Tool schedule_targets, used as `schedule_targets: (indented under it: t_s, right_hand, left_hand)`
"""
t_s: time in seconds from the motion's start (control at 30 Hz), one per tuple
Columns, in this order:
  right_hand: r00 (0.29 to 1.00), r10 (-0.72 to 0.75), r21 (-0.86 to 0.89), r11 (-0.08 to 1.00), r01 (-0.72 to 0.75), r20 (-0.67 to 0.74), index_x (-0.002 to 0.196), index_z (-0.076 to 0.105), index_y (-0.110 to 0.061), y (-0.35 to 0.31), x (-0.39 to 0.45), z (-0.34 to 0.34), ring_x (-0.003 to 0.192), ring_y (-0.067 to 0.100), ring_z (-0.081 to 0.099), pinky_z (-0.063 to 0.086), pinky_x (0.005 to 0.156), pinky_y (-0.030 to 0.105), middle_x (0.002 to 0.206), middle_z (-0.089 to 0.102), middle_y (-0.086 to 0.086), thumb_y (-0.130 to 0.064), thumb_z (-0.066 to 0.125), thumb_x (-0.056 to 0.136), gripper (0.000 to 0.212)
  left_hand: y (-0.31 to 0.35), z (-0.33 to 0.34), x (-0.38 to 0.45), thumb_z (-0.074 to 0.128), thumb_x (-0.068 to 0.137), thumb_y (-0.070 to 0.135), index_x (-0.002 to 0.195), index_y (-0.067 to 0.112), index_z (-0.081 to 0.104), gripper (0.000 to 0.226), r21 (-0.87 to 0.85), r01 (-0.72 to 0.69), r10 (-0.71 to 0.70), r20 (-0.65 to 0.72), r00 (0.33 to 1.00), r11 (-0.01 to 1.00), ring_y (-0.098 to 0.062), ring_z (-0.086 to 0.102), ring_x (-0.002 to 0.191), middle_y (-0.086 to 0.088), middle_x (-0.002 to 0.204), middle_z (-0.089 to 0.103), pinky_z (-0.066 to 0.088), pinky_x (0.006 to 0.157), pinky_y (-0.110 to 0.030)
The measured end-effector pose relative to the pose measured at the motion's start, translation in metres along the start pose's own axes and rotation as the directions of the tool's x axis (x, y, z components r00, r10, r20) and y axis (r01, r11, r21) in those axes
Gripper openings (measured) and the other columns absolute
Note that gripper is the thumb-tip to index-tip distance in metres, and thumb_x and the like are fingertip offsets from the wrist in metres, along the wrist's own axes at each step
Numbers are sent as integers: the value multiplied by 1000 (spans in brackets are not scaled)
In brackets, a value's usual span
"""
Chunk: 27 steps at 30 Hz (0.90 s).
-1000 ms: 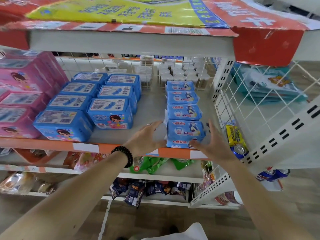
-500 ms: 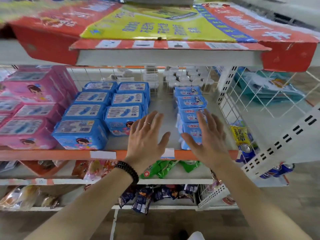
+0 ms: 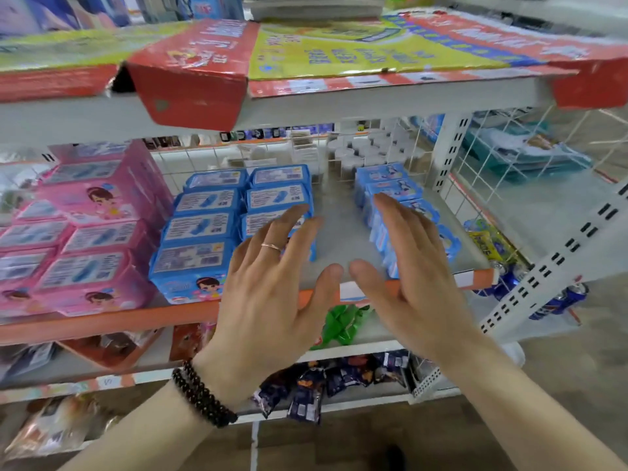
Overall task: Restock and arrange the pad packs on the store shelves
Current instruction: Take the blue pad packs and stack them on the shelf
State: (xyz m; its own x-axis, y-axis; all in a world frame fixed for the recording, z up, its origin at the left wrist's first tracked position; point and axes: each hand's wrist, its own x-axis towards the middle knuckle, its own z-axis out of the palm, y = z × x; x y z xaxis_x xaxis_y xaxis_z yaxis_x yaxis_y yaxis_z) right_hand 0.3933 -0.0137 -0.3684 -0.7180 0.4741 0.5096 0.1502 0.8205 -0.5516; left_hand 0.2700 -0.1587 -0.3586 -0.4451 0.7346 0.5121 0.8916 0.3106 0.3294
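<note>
Landmark: I am taking the orange shelf edge [image 3: 102, 321] as the reference for every place below.
Pink pad packs [image 3: 98, 202]: I am seeing these stacked at the far left, sitting above and behind the edge.
Large blue pad packs [image 3: 200, 229]: I am seeing two rows running back from the edge, just right of the pink ones, labels facing up.
Left hand [image 3: 268, 294]: I am holding it flat, fingers spread and straight, gripping nothing; it is hovering across the edge, fingertips overlapping the front of the inner large blue row in this view. I cannot tell whether it is touching a pack. A ring is showing on one finger and a beaded bracelet [image 3: 204, 397] on the wrist.
Bare shelf strip [image 3: 334, 232]: I am seeing a gap lying between the two hands, running back from the edge.
Right hand [image 3: 418, 277]: I am holding it flat too, fingers apart, holding nothing, in front of the small packs.
Small blue pad packs [image 3: 390, 188]: I am seeing one row running back from the edge at its right end, partly hidden behind the right hand.
Step in hand: I am judging this as arranging, between grasps.
Next move: I am judging it calls for filling or closing the gap, with packs brought in or slid across and squared to the edge.
</note>
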Motion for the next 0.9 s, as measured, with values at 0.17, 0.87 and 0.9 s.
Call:
schedule_targets:
  t_s: [0.17,0.87,0.9]
  right_hand:
    - [998,-49,24,998,50,-27,154,29,-13,-31,-21,-18,142,21,34,34,114,44,151,40,0,-59,44,95,76]
    - [848,-494,-114,870,481,-192,146,46,-19,-87,83,-143,137,21,39,29,113,31,150,43,-1,-45,51,91,61]
    - [848,-498,-130,867,482,-179,145,46,-20,-90,88,-146,138,19,38,29,112,29,150,43,-2,-47,50,91,61]
  left_hand:
    - [6,-32,-1,34,99,55,142,16,50,60,40,-15,16,-45,999,999,-26,48,134,-2,152,45,37,105,-42]
    - [70,-164,53,46,93,47,130,16,57,49,368,-71,196,-313,929,927,-27,51,128,2,149,47,40,103,-45]
    - [68,-167,57,46,94,48,131,16,57,50,391,-77,211,-311,927,917,-28,52,126,1,149,47,41,101,-45]
